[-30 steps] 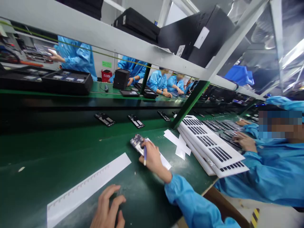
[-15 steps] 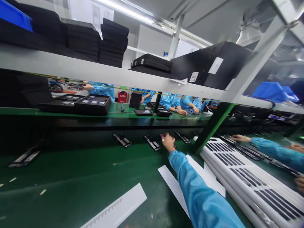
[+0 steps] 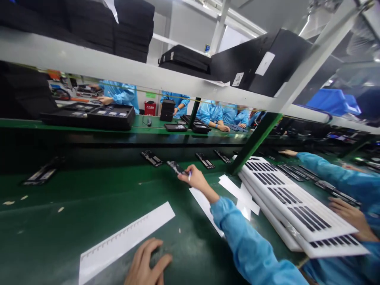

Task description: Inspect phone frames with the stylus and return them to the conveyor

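**Desk:** What are you watching left of the green post point(image 3: 253, 140)?

**Operator:** I'm looking at the right hand point(image 3: 194, 180), reaching out just left of the post's foot. It's pinching the near end of a phone board point(image 3: 176, 167) between thumb and fingertips, and a blue-tipped pen point(image 3: 189, 174) is tucked into the same fingers. The board is sitting a little further left of the post than the hand, at the edge of the black belt point(image 3: 89, 156). I can't tell whether it's lifted clear or dragging.

**Desk:** And the other one?

**Operator:** The left hand point(image 3: 147, 265) is lying loose and flat on the green mat point(image 3: 74, 206), well left of the post and nearest me. It's gripping nothing, and its fingertips are beside a white strip point(image 3: 124, 239).

**Desk:** What's worrying you?

**Operator:** Mostly the hold. It's catching only one end while also minding the pen, so I'm judging the board could twist out and drop, or the pen tip could scrape its face. A second board point(image 3: 152, 157) is lying further left of the post and a third board point(image 3: 204, 160) nearer to it, so a careless swing could knock either. The sleeve is also crossing loose paper sheets point(image 3: 237, 190) at the post's foot, beside the white trays point(image 3: 297, 202) right of the post. A co-worker's hand point(image 3: 350, 215) is working there, and a wide elbow could sweep the sheets or bump the stack.
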Available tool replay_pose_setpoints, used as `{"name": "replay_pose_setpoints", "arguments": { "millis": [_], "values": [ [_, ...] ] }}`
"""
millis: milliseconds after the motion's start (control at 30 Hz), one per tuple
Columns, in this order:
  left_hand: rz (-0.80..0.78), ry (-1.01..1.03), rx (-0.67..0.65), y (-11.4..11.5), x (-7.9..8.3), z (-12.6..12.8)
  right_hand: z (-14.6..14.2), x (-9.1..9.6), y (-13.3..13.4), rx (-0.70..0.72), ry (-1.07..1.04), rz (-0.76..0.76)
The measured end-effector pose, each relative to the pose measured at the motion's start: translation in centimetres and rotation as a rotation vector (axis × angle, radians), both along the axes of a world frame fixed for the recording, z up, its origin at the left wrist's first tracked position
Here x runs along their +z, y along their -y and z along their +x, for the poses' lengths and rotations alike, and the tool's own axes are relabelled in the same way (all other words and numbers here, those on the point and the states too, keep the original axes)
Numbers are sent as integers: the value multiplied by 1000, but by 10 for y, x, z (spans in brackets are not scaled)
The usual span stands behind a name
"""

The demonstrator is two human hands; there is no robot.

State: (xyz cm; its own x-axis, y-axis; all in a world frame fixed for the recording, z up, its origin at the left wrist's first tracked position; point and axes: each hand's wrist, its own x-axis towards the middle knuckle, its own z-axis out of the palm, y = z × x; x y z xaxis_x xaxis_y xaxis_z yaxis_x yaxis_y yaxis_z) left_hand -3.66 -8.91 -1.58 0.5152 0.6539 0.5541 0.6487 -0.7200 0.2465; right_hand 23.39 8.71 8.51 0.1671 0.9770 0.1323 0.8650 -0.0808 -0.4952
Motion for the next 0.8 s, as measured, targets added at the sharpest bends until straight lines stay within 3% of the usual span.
{"name": "replay_pose_setpoints", "arguments": {
  "millis": [67, 167, 233, 333, 400, 500, 567, 667, 800],
  "values": [
    [15, -17, -55, -2, 7, -3, -20, -11, 55, 121, 8, 98],
    [0, -30, -65, -4, 12, -1, -53, -33, 126, 162, 116, 92],
    [-65, -34, -70, -7, 13, 4, -68, -44, 153, 214, 133, 66],
    [-183, -28, -71, -13, 11, 14, -66, -48, 171, 340, -41, 84],
    [-271, -40, -44, -19, 10, 20, -46, -42, 173, 370, -236, 162],
    [-346, -87, -1, -26, 6, 26, 9, -31, 170, 234, -502, 279],
    [-307, -102, -4, -28, 2, 33, 51, -30, 166, 112, -664, 279],
    [-175, -136, -73, -29, 1, 53, 101, -40, 166, 39, -825, 173],
    [-63, -199, -84, -32, 8, 89, 130, -60, 171, -10, -943, 117]
  ]
}}
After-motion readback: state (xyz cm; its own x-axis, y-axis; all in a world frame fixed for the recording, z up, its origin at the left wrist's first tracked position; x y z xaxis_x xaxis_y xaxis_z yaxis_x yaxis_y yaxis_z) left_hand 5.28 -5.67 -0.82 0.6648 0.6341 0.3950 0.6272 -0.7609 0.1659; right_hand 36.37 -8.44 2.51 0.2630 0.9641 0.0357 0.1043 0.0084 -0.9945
